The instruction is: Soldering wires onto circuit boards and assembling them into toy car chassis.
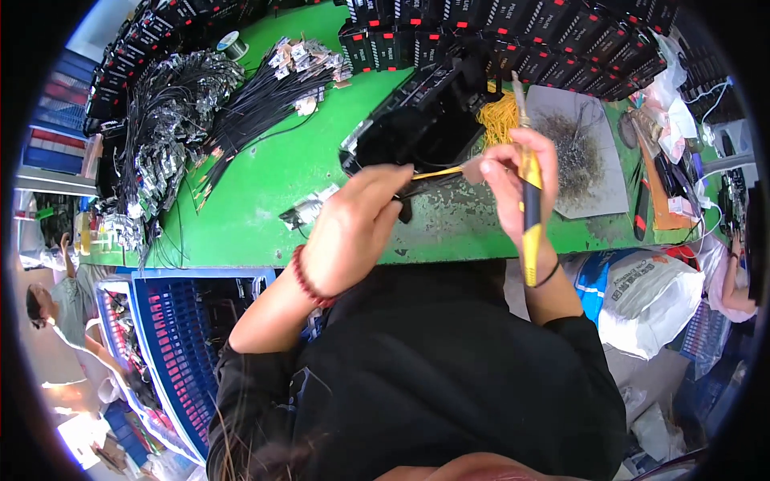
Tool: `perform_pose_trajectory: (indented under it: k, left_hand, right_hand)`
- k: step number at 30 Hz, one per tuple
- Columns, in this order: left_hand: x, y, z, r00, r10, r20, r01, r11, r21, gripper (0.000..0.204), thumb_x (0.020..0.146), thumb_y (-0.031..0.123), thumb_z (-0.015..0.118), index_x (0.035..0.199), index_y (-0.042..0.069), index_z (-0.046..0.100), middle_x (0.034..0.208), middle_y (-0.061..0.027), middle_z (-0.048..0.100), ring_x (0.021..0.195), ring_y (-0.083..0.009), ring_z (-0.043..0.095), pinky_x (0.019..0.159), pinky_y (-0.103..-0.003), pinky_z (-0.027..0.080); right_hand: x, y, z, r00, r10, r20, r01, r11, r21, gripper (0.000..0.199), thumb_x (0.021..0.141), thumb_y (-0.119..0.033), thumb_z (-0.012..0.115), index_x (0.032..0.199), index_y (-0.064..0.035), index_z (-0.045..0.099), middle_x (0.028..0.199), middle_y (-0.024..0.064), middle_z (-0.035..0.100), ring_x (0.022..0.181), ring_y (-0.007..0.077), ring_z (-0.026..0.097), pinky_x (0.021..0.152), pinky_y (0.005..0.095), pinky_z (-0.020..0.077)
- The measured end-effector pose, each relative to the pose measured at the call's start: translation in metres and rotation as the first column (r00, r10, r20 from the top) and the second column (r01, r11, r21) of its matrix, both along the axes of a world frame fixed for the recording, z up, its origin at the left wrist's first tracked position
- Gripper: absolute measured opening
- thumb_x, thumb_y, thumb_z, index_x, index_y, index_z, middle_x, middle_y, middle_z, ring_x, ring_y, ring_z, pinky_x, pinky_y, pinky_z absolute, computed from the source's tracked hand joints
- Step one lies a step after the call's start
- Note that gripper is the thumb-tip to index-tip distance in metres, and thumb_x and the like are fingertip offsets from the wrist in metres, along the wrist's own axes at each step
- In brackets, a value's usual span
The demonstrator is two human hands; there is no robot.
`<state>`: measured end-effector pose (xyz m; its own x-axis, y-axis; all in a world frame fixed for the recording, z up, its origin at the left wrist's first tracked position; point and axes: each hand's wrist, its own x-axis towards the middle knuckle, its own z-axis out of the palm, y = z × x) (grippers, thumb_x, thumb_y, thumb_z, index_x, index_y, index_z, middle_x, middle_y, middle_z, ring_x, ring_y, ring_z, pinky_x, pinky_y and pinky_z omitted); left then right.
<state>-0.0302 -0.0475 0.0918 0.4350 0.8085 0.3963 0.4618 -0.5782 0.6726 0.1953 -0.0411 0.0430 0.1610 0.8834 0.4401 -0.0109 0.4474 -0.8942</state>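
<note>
My left hand [345,228], a beaded bracelet on its wrist, has its fingers closed on one end of a thin yellow wire [439,172]. My right hand [513,188] grips a soldering iron [531,212] with a yellow and black handle, its metal tip pointing away from me. The same hand's thumb and finger pinch a small brownish flat piece [473,170] that the wire runs to. Just beyond my hands lies a hollow black plastic housing [425,112]. Behind the right hand is a bundle of yellow wires [501,120].
Stacked black boxy units [529,60] line the table's far edge. Black cables [257,108] and silvery parts [160,160] heap at the left. At the right lies a grey board [613,184] with wire scraps. A blue crate [172,345] stands below left, a white sack [654,297] below right.
</note>
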Motion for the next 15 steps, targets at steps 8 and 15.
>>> perform_pose_trajectory:
  k: [8, 15]
  left_hand:
    - [-0.002, 0.025, 0.054, 0.902, 0.078, -0.424, 0.088, 0.929, 0.358, 0.02, 0.074, 0.003, 0.06, 0.092, 0.008, 0.066, 0.079, -0.009, 0.06, 0.076, -0.0287, 0.062, 0.064, -0.039, 0.05]
    - [0.082, 0.114, 0.004, 0.768, -0.511, -0.387, 0.636, 0.532, 0.559, 0.017, 0.075, 0.009, 0.059, 0.091, 0.003, 0.062, 0.099, -0.0099, 0.062, 0.104, -0.0262, 0.06, 0.105, -0.048, 0.04]
  right_hand:
    - [0.024, -0.022, -0.011, 0.99, -0.139, 0.026, 0.132, 0.973, 0.189, 0.044, 0.085, 0.004, 0.066, 0.122, -0.0026, 0.044, 0.086, 0.0094, 0.064, 0.077, 0.0128, 0.061, 0.075, 0.0264, 0.049]
    - [0.059, -0.045, -0.033, 0.914, -0.394, 0.097, 0.378, 0.913, 0.153, 0.049, 0.088, 0.002, 0.062, 0.128, -0.0044, 0.036, 0.089, 0.0115, 0.062, 0.081, 0.0166, 0.06, 0.075, 0.031, 0.0505]
